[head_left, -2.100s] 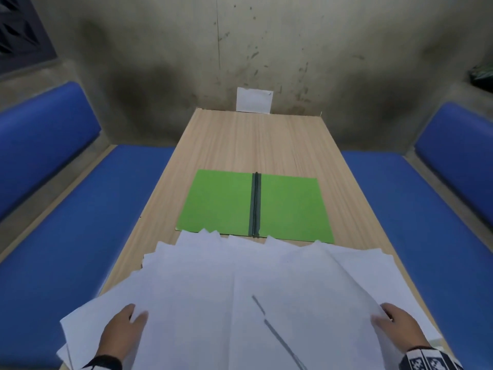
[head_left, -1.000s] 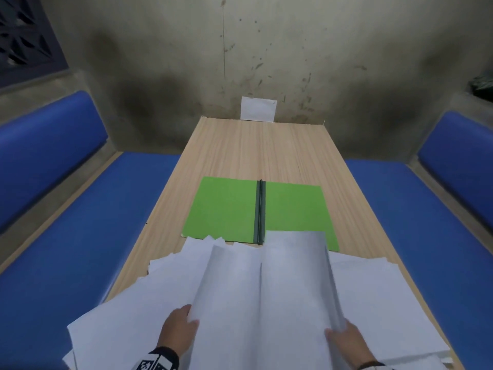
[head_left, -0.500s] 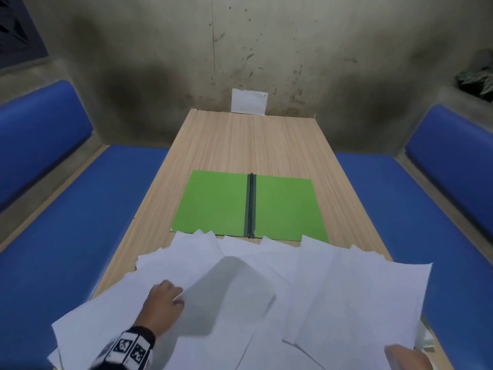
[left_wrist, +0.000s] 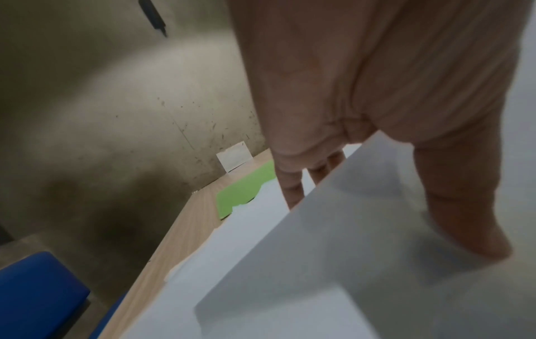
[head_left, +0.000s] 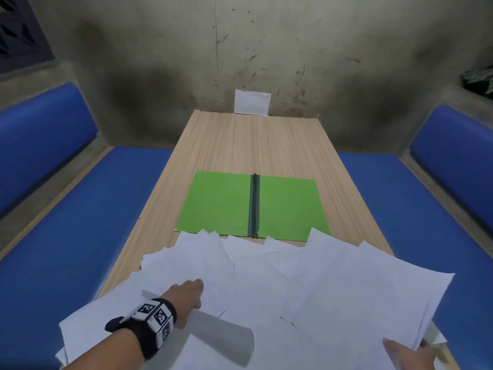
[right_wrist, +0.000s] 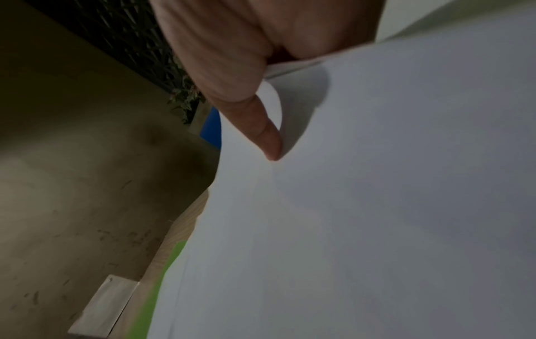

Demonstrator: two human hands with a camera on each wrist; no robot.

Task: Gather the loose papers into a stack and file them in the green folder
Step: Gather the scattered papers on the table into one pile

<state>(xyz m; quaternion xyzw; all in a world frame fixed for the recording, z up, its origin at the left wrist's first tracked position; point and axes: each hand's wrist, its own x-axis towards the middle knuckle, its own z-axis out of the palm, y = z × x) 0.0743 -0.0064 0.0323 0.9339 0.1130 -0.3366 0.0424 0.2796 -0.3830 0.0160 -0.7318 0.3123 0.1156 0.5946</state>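
Loose papers (head_left: 266, 289): thin, matte white sheets, rectangular, fanned in overlapping layers with pointed corners jutting away from both hands, spread over the near end of the table. One sheet lifted at an edge, casting a grey shadow just beside the left hand (head_left: 186, 297).

Left hand slipped into the spread, thumb on top of a sheet and fingers beneath its raised edge in the left wrist view (left_wrist: 377, 114), so pinching that sheet. Black wrist strap (head_left: 149, 324) with square black-and-white markers behind it.

Right hand (head_left: 402, 353) low at the near right corner of the spread; in the right wrist view (right_wrist: 246, 68) thumb pressed on top of a curled sheet, remaining fingers hidden under the paper, so holding it.

Green folder (head_left: 250, 206) straight ahead of both hands, beyond the papers' far corners: flat, smooth card, opened wide into two bright green leaves joined by a dark green spine strip. Nothing inside it; a few paper corners overlapping its near edge.

Table (head_left: 256, 140): long, narrow, pale wood-grain laminate, underneath everything. Small white card (head_left: 252, 102) upright at the far end, against the stained grey concrete wall (head_left: 266, 44). Blue padded benches (head_left: 80, 222) along both sides, outward of each hand.
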